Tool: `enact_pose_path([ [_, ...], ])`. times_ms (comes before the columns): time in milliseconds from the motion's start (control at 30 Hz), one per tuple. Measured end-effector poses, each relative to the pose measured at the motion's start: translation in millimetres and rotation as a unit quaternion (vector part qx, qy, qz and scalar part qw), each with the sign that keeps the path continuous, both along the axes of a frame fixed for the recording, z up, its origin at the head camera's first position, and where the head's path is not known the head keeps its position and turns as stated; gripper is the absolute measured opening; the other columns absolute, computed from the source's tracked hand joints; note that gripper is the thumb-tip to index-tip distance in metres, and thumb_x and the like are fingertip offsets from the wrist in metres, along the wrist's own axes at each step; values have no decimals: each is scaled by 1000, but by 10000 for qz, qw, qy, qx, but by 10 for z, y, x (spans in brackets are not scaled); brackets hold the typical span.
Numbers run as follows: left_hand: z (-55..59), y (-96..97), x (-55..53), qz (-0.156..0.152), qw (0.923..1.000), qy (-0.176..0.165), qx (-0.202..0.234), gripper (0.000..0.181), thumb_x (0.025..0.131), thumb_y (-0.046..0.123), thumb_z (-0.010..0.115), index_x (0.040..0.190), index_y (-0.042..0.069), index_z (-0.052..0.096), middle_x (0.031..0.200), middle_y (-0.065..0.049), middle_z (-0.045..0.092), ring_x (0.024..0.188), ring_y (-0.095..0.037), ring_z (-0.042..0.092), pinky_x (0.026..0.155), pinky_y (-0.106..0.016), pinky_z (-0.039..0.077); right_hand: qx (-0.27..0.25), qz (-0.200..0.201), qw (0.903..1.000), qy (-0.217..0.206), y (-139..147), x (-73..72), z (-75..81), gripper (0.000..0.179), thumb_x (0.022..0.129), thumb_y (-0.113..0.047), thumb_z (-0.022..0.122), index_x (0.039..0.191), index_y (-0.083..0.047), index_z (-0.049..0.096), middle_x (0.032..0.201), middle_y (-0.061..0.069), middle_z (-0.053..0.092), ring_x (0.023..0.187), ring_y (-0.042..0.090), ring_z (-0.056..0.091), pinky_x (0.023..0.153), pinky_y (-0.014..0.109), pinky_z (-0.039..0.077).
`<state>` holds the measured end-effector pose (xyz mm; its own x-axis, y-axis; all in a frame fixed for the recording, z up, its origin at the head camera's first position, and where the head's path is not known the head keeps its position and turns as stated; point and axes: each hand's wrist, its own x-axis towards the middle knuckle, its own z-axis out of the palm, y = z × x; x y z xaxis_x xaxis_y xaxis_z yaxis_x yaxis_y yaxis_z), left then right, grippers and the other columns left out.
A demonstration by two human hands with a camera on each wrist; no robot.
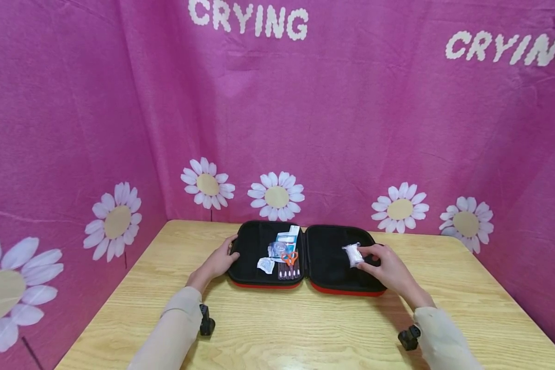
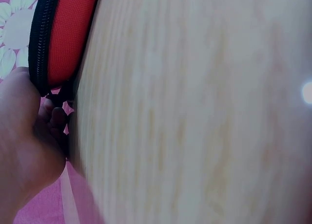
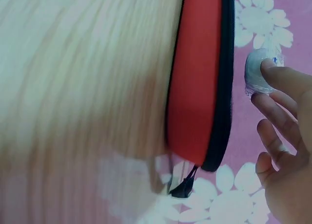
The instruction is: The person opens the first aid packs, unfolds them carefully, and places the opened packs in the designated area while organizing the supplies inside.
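Note:
A zip case [image 1: 254,241], black inside and red outside, lies unfolded on the table with its two halves side by side. My left hand [image 1: 220,259] grips the outer edge of the left half, thumb over the rim. My right hand [image 1: 388,268] pinches a white roll in clear wrapping [image 1: 353,255], likely a bandage, above the right half; thumb and fingertips hold it in the right wrist view. Inside the left half lie orange-handled scissors [image 1: 289,258], a row of swabs in a packet [image 1: 289,272], a small white packet [image 1: 265,265], a clear bag [image 1: 279,250] and a blue-and-white packet [image 1: 288,235].
The wooden table [image 1: 305,329] reaches back to a pink cloth [image 1: 333,128] with daisies, which also hangs at both sides. A zip pull [image 3: 183,186] dangles from the case's right side. Small black devices [image 1: 206,321] are worn at both wrists.

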<state>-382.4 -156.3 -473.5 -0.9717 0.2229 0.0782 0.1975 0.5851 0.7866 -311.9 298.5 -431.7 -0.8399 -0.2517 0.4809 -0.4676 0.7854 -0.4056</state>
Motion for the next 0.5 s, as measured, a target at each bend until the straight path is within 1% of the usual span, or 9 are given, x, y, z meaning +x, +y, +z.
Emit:
enact_pose_path([
  [167, -14, -2, -2, 5, 10000, 4, 15, 62, 101, 13, 49, 157, 4, 23, 144, -32, 48, 131, -42, 51, 112, -54, 37, 62, -18, 10000, -53, 134, -2, -34, 37, 78, -12, 83, 112, -2, 73, 100, 9, 72, 85, 19, 56, 75, 35, 48],
  [267, -15, -7, -1, 8, 10000, 11, 0, 62, 101, 14, 49, 157, 5, 23, 145, -32, 46, 133, -42, 49, 113, -55, 36, 103, -7, 9999, -108, 204, -1, -26, 37, 78, -12, 82, 112, 0, 73, 98, 11, 72, 81, 19, 56, 71, 31, 47],
  [400, 0, -1, 4, -2, 10000, 34, -11, 62, 101, 14, 49, 157, 4, 23, 146, -32, 45, 134, -43, 48, 113, -55, 35, 112, -62, 9994, -309, 265, 37, -9, 38, 79, -13, 82, 113, 1, 72, 94, 11, 71, 78, 21, 53, 66, 27, 43],
  [500, 11, 8, 6, -4, 10000, 64, -31, 62, 101, 14, 49, 156, 4, 23, 144, -33, 47, 132, -43, 49, 112, -55, 36, 145, -105, 9989, -426, 298, 63, -19, 38, 79, -13, 82, 113, 2, 72, 92, 10, 70, 77, 20, 51, 65, 26, 40],
])
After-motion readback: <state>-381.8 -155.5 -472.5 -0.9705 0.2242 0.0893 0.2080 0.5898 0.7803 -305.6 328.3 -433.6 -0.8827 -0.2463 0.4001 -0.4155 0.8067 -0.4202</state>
